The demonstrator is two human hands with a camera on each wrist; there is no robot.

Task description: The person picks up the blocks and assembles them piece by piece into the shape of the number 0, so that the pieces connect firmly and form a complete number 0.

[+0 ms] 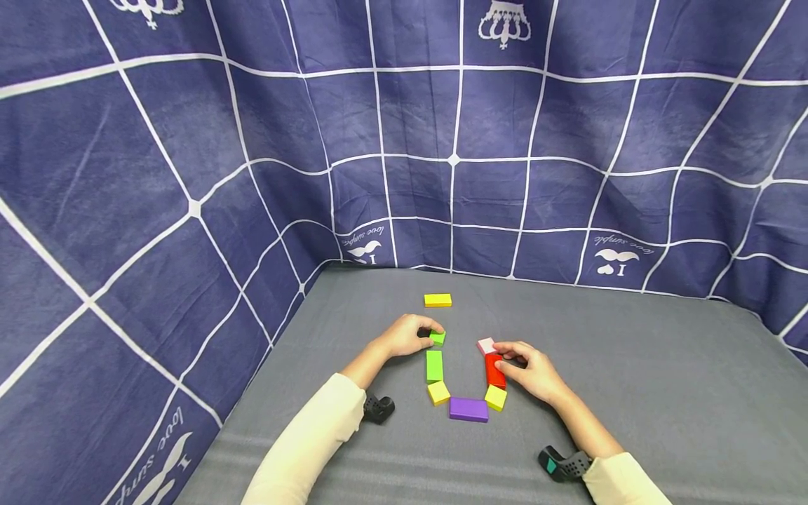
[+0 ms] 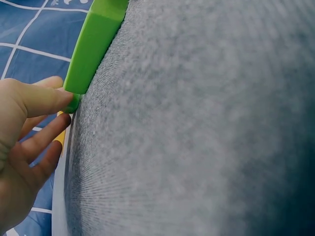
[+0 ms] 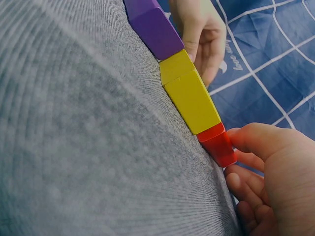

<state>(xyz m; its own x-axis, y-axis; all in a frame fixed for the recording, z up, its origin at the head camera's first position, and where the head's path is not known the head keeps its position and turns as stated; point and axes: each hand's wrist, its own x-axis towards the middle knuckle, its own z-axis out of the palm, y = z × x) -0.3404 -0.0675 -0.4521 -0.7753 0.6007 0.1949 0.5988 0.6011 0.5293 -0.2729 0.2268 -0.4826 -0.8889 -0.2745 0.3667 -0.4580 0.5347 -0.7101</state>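
Observation:
In the head view my left hand (image 1: 406, 335) pinches a small green block (image 1: 438, 339) between thumb and fingertips. A longer green block (image 1: 434, 366) lies just on the near side of it. Across from these, my right hand (image 1: 533, 370) has its thumb at the red block (image 1: 495, 370) and its fingertips at the pink block (image 1: 486, 346), the fingers loosely bent. Pink and red lie end to end. The right wrist view shows the thumb close against the red block (image 3: 219, 146), beyond a yellow block (image 3: 192, 103).
Two yellow blocks (image 1: 438, 393) (image 1: 496, 398) and a purple block (image 1: 469, 409) close the near end of a U-shaped row. Farther back lies a separate yellow block (image 1: 438, 300). A blue curtain with white lines (image 1: 492, 189) hangs behind and left of the grey table (image 1: 631, 393).

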